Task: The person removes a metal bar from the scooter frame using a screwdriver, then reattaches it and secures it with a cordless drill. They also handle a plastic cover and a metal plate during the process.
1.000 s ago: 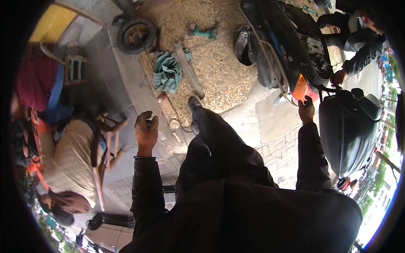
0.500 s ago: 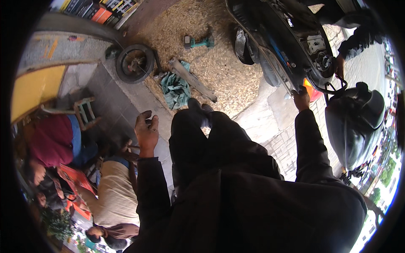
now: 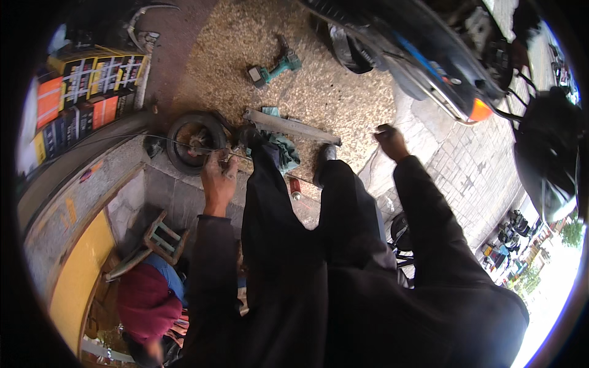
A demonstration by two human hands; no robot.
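- Pebbled ground (image 3: 334,101) beside brick paving (image 3: 454,165); tyre (image 3: 174,144) lying flat, motorcycle (image 3: 423,58) upper right
- Left grip (image 3: 219,184): half-curled, seemingly empty, near the tyre
- Right grip (image 3: 392,143): loosely curled (contents unclear), apart from the motorcycle

The floor (image 3: 233,61) is tan and pebbled, meeting dark grey tiles (image 3: 184,193) at left and pale brick paving (image 3: 469,159) at right. On the pebbled part lies a green drill (image 3: 276,69). Nearer, a bar (image 3: 291,127) lies partly over a green cloth (image 3: 286,156), a red can (image 3: 295,187) nearby. A tyre (image 3: 172,144) lies flat near the tiles, which bear a stool (image 3: 162,243).
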